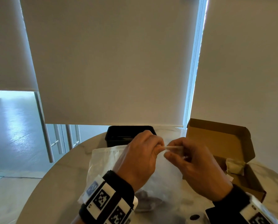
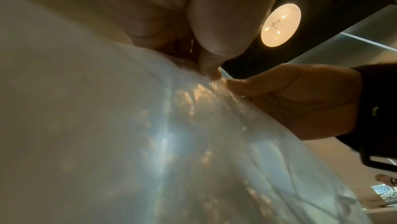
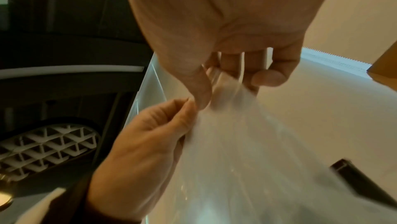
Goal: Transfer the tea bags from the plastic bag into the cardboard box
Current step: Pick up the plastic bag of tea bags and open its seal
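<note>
Both hands, your left hand (image 1: pixel 140 155) and right hand (image 1: pixel 195 165), pinch the plastic bag (image 1: pixel 165 177) top, left of the cardboard box (image 1: pixel 222 143); one tea bag (image 1: pixel 234 166) sits boxed, others seemingly remain.

In the head view the left hand (image 1: pixel 141 157) and right hand (image 1: pixel 198 168) cover the upper middle of the plastic bag (image 1: pixel 102 160), so its mouth and the fingertips pinching it cannot be made out, and the dark shapes low inside the bag at 6 o'clock are too blurred by the film to name. The cardboard box (image 1: pixel 222 139) at 3 o'clock has its near left corner hidden behind the right hand, and only 1 pale wrapped lump (image 1: pixel 234 166) inside it shows, too indistinct to identify. The black container (image 1: pixel 118 133) at 12 o'clock is partly masked by the left hand, and the counter (image 1: pixel 54 183) is cut off by the bottom edge.
</note>
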A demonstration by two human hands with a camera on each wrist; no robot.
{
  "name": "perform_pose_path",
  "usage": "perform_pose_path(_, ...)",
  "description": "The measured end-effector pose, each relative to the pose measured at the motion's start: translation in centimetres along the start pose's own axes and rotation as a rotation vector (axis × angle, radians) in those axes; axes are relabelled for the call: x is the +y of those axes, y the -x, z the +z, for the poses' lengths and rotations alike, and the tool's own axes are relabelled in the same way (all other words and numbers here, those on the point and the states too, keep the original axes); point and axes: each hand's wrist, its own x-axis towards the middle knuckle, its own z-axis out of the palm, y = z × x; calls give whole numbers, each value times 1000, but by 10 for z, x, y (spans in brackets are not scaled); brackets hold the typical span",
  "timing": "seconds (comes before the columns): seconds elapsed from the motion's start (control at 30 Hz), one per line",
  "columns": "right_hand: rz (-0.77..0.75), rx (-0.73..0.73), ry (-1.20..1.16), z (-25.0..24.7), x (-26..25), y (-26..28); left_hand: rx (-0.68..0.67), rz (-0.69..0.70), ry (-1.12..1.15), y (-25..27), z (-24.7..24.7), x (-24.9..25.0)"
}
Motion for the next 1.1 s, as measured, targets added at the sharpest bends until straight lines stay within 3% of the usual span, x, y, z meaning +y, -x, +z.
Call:
perform_pose_path(0.2, -14, 62, -35, 1, 6, 4, -46, 80, -37, -2, -6, 0)
perform_pose_path(0.37, 6, 112, -93, -6, 11, 6, -5, 77, -45, -3, -11, -8)
perform_pose_path(0.53, 32, 85, -103, -9, 11, 1, -6, 62, -54, -3, -10, -10)
perform_pose_path(0.77, -1, -22, 110, -6, -6, -17, 23, 62, -98, -2, -8, -9)
perform_pose_path(1.1, 7, 25, -58, -4, -5, -28, 31, 48, -95, -2, -24, -23)
